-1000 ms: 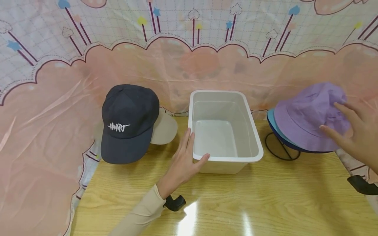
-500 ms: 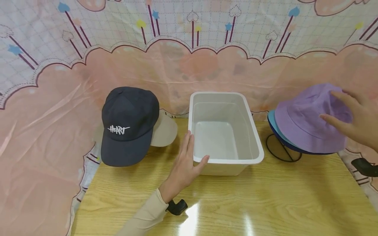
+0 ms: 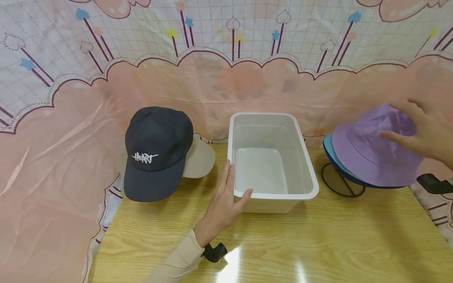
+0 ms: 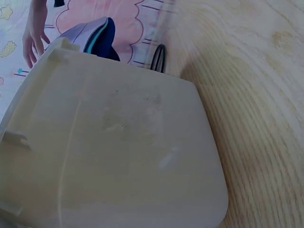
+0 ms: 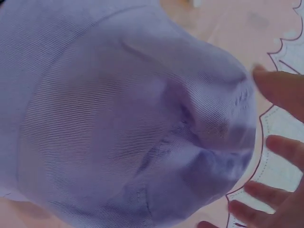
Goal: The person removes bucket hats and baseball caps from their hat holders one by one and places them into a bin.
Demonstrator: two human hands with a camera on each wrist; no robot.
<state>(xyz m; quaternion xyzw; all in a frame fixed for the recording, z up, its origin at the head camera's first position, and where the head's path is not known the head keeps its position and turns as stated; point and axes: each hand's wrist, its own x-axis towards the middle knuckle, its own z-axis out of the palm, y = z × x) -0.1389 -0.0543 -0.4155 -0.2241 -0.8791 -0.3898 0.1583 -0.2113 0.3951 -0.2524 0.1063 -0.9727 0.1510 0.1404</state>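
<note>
On the right, a purple bucket hat (image 3: 375, 149) tops a stack, with a light blue brim (image 3: 330, 150) and a navy brim (image 3: 354, 179) showing beneath. My right hand (image 3: 424, 133) hovers at the hat's crown, fingers spread and thumb apart from them. In the right wrist view, its thumb tip is close to the purple crown; whether it touches, I cannot tell. My left hand (image 3: 221, 210) rests on the near left corner of a white plastic bin (image 3: 276, 196), fingers straight along the left side and thumb at the front rim. The left wrist view shows the bin's outer wall (image 4: 133, 142).
A black wire stand (image 3: 347, 184) holds the hat stack. Left of the bin, a dark baseball cap (image 3: 159, 137) with white "HEART" lettering sits over a beige cap (image 3: 199, 157). All stand on a wooden table (image 3: 318, 239) before a patterned pink cloth (image 3: 255, 86).
My right hand has risen and shifted slightly left over the purple bucket hat. The left hand stays at the bin's corner. The head view has shifted a little.
</note>
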